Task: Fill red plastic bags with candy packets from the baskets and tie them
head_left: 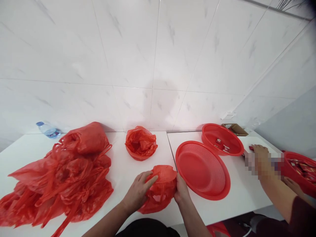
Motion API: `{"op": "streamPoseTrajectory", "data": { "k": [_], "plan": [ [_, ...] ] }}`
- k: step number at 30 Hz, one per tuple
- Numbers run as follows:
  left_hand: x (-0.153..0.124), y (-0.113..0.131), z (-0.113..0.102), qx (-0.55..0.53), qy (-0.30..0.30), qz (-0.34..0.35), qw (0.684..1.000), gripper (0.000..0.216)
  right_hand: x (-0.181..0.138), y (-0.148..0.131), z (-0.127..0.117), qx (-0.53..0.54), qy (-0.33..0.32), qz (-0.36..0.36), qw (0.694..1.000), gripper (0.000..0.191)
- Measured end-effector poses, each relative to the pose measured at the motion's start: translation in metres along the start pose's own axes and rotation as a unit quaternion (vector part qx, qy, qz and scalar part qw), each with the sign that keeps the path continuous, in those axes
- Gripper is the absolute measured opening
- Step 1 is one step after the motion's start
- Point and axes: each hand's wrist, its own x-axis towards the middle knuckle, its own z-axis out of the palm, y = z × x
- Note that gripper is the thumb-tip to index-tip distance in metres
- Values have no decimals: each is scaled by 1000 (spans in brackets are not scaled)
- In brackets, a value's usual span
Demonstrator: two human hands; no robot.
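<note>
A red plastic bag (160,194) with a rounded, bowl-like shape stands at the front of the white table, close to my body. At its left rim, my left hand (138,191) pinches the plastic between thumb and fingers. My right hand (182,188) grips the bag's right side, its fingertips partly hidden behind the plastic. What the bag holds, if anything, I cannot make out. Just behind it sits a second red plastic bag (141,143), its mouth spread in a round shape.
Red bags (71,177) lie heaped at left, before a water bottle (49,130). To the right are a red strainer basket (197,168), a red basin (222,131) with a few small packets, and a cardboard box (235,129). A co-worker's arm (274,184) reaches near another basin (302,171) of packets.
</note>
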Motion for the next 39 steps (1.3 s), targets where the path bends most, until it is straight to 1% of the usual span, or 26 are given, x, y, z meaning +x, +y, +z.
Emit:
{"op": "streamPoseTrajectory", "data": {
  "k": [1,2,3,4,5,6,8,9,10,11,12,13,14,16,17,19,21,24,27,29,32,33,35,37,39],
  "plan": [
    [2,3,-3,-39,-30,-6,999,53,0,1,-2,-21,-5,-9,1000,17],
    [4,5,-6,-92,-49,-28,994,35,0,1,-5,-51,-4,-20,998,19],
    [5,5,-9,-160,-57,-64,983,19,0,1,-9,-89,0,-34,995,20],
    [7,4,-12,-242,-54,-113,962,13,1,0,-15,-130,2,-44,990,20],
    [8,2,-16,-331,-37,-169,928,16,2,-2,-21,-173,-1,-46,984,21],
    [9,-1,-20,-420,-10,-225,879,19,2,-5,-27,-215,-12,-39,976,21],
    [12,-10,-29,-563,45,-318,762,21,3,-11,-39,-311,-45,-15,949,19],
    [12,-15,-33,-606,66,-351,711,20,3,-14,-44,-366,-62,-11,929,17],
    [13,-19,-37,-630,84,-379,673,19,3,-16,-48,-425,-73,-16,902,15],
    [13,-23,-41,-640,95,-399,650,18,2,-18,-50,-481,-79,-31,872,12],
    [13,-25,-43,-643,102,-409,640,17,1,-20,-52,-528,-81,-53,844,14],
    [13,-26,-45,-642,107,-412,637,16,-1,-20,-52,-560,-81,-80,821,20],
    [13,-26,-45,-641,113,-409,640,17,-2,-19,-51,-581,-78,-105,804,29],
    [13,-25,-44,-637,122,-400,648,18,-4,-16,-48,-599,-71,-142,785,45],
    [13,-24,-44,-635,126,-397,651,19,-5,-14,-47,-605,-72,-152,778,49],
    [13,-24,-45,-630,140,-396,653,21,-4,-11,-47,-617,-82,-149,769,48],
    [14,-28,-49,-621,169,-397,654,21,-1,-9,-52,-622,-81,-130,768,41],
    [14,-40,-59,-596,227,-413,651,17,1,-12,-69,-602,-49,-106,790,34],
    [10,-51,-65,-590,250,-418,643,13,-3,-19,-93,-556,-25,-77,828,31],
    [8,-53,-64,-596,247,-413,642,12,-9,-24,-108,-524,-8,-53,850,30],
    [5,-49,-54,-599,237,-419,640,14,-18,-31,-126,-494,24,-32,869,25],
    [6,-46,-50,-598,232,-425,638,14,-21,-35,-131,-487,38,-17,872,24],
    [8,-40,-43,-598,218,-435,636,15,-27,-43,-138,-460,58,41,885,25],
    [12,-35,-36,-599,199,-438,640,17,-31,-56,-144,-399,46,97,911,31],
    [16,-31,-31,-596,182,-436,649,20,-31,-75,-150,-314,17,106,943,38]
  ]
}}
